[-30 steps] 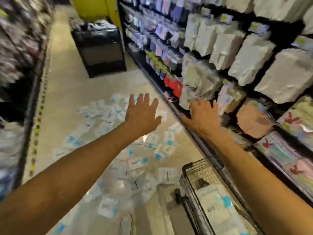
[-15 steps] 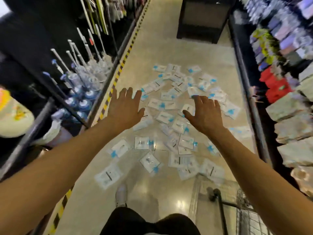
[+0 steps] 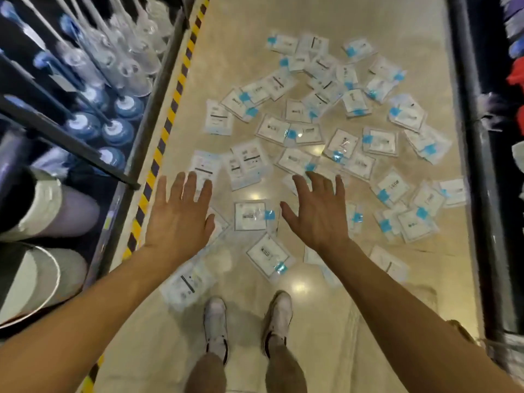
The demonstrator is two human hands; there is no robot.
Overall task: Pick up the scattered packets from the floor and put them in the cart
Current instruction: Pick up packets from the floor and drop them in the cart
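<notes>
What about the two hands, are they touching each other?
Apart. The head view shows a packet and bare floor between the left hand and right hand.

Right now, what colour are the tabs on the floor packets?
Blue tabs on white packets; head view.

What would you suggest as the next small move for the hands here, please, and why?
Probably bend and lower the right hand onto the packet lying flat between it and the left hand, then pinch it up. Both hands are spread open and hold nothing, and that packet lies close by on the floor, not overlapped by others.
</notes>
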